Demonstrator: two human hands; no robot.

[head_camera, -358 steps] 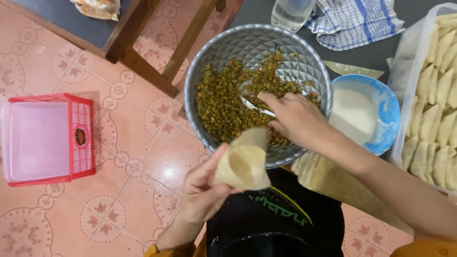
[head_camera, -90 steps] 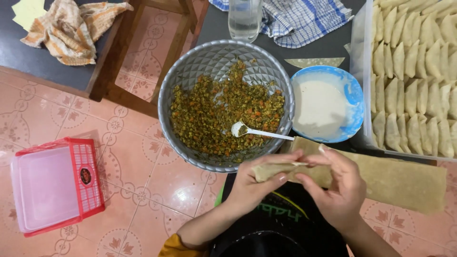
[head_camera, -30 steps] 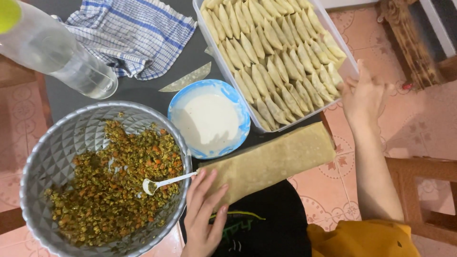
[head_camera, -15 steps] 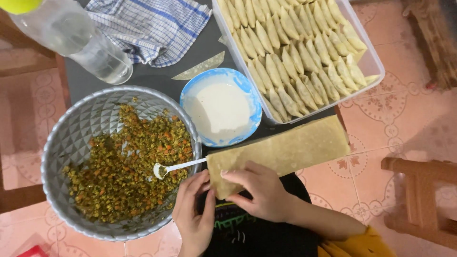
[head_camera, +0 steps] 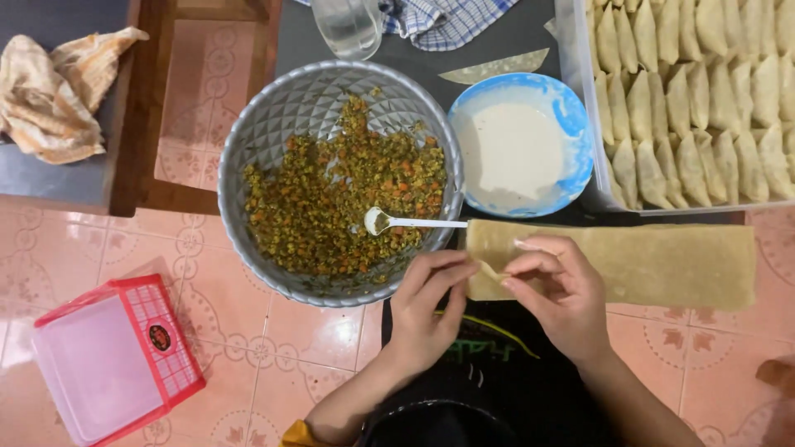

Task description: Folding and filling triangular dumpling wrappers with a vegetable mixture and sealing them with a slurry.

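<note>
At the far left a crumpled cloth (head_camera: 62, 91) is lying on a dark side surface, and below it a red and pink plastic box (head_camera: 116, 360) is sitting on the pink tiled floor (head_camera: 248, 348). Moving right, a grey metal bowl (head_camera: 286, 116) is resting on the dark bench (head_camera: 489, 37), holding a green and orange chopped filling (head_camera: 331, 207), with a white spoon (head_camera: 410, 222) lying in it, its handle pointing right over the rim. Behind the bowl a clear glass (head_camera: 348, 25) is standing just beside a blue checked towel (head_camera: 447, 16). In front of the bowl the left hand (head_camera: 426, 310) is pinching the near left corner of a stack of pastry sheets (head_camera: 654, 265) between thumb and fingertips, and the right hand (head_camera: 559, 294) is pinching the same corner just beside it, the 2 hands almost touching as a thin top layer is lifting there. The stack is lying across the bench edge, stretching to the right. Above it a blue bowl of white paste (head_camera: 522, 153) is sitting between the metal bowl and a clear tray (head_camera: 580, 124) packed with rows of folded pastries (head_camera: 704, 91). A single pastry strip (head_camera: 497, 66) is lying behind the blue bowl.
</note>
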